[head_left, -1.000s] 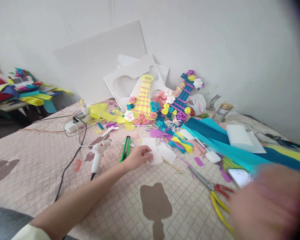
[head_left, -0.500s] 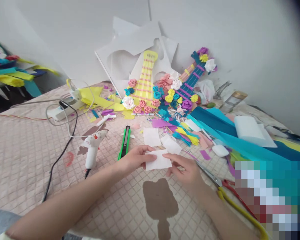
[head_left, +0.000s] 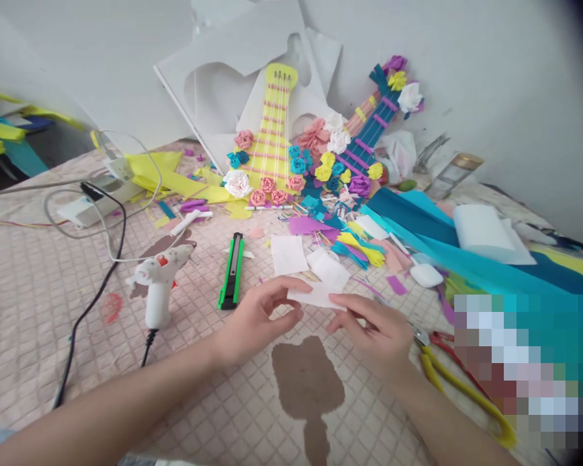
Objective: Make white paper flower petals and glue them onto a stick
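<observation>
My left hand [head_left: 255,317] and my right hand [head_left: 376,330] both pinch a small white foam square [head_left: 315,295] just above the patterned cloth, the left at its left edge, the right at its right edge. Two more white squares [head_left: 288,254] lie just beyond it. A green utility knife [head_left: 232,270] lies left of my left hand. Further left, a white glue gun [head_left: 158,283] stands on its cord.
Two foam guitars with paper roses [head_left: 276,139] lean on white boards at the wall. Coloured scraps, teal sheets [head_left: 418,236], a white foam block [head_left: 480,233] and yellow-handled scissors [head_left: 447,378] lie right. A power strip [head_left: 94,200] sits left.
My left hand has lifted a white square off the cloth, and my right hand came in from the right and took its other edge. The view has tilted down.
</observation>
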